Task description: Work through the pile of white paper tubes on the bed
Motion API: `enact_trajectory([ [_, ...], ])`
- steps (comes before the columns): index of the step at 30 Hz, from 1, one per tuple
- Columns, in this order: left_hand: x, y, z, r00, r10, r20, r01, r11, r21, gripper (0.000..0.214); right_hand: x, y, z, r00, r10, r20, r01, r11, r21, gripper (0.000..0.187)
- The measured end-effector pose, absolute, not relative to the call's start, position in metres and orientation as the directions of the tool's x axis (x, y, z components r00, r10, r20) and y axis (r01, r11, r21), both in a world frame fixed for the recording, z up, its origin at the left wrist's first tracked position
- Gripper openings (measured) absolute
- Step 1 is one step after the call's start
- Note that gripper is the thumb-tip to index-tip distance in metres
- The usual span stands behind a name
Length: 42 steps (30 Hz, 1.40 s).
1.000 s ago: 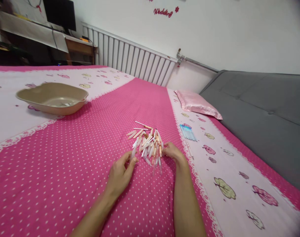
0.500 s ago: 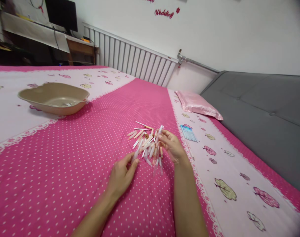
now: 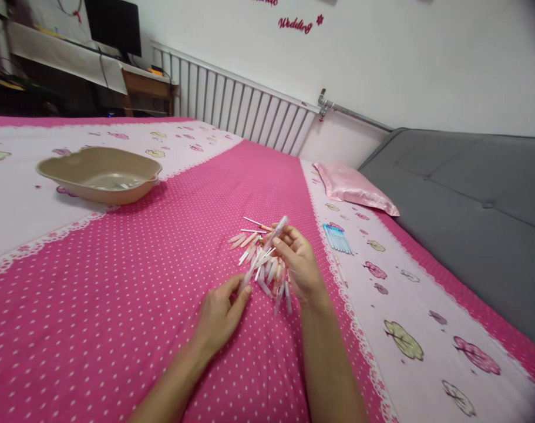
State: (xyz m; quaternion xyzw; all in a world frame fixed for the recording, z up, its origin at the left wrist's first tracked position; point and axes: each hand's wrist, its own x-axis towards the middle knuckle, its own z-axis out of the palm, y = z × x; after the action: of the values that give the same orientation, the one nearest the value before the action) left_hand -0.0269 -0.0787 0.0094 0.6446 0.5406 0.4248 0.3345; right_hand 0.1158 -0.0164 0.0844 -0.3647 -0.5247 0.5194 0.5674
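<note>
My left hand [image 3: 223,311] pinches a slim translucent pen part [image 3: 248,274] between thumb and fingers, pointing up and away. In my right hand [image 3: 300,264] is a translucent pen barrel [image 3: 278,230], slanting up to the right, its lower end close to the left-hand piece. I cannot tell whether the two touch. Just beyond and under the hands, a loose pile of white, peach and clear pen parts [image 3: 271,271] lies on the pink dotted bedspread [image 3: 174,264]. My right hand hides some of the pile.
A row of blue pens [image 3: 337,239] lies right of the hands, with a thin pale pink pen [image 3: 340,271] just below it. A beige basin [image 3: 104,191] stands at left. Farther off are a pink pillow [image 3: 353,188] and the grey headboard [image 3: 465,205].
My right hand has shifted left with its barrel, bringing it nearer the piece in my left hand. The left hand has hardly moved. The view has shifted slightly.
</note>
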Motion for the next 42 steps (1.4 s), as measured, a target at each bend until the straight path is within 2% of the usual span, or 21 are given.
enact_trajectory([
  [14, -0.0272, -0.0794, 0.0113, 0.068, 0.981, 0.184, 0.435, -0.195, 0.879, 0.036, 0.1147, -0.0163, 0.0832, -0.136, 0.967, 0.216, -0.141, 0.197, -0.97, 0.023],
  [27, -0.0281, -0.0807, 0.0144, 0.062, 0.98, 0.188, 0.378, -0.197, 0.905, 0.035, 0.1115, -0.0199, 0.0794, -0.322, 0.933, 0.162, -0.105, 0.135, -0.985, 0.026],
  [42, -0.029, -0.0814, 0.0145, 0.047, 0.978, 0.202, 0.337, -0.206, 0.919, 0.034, 0.1097, -0.0223, 0.0818, -0.347, 0.924, 0.163, -0.052, 0.155, -0.987, 0.026],
])
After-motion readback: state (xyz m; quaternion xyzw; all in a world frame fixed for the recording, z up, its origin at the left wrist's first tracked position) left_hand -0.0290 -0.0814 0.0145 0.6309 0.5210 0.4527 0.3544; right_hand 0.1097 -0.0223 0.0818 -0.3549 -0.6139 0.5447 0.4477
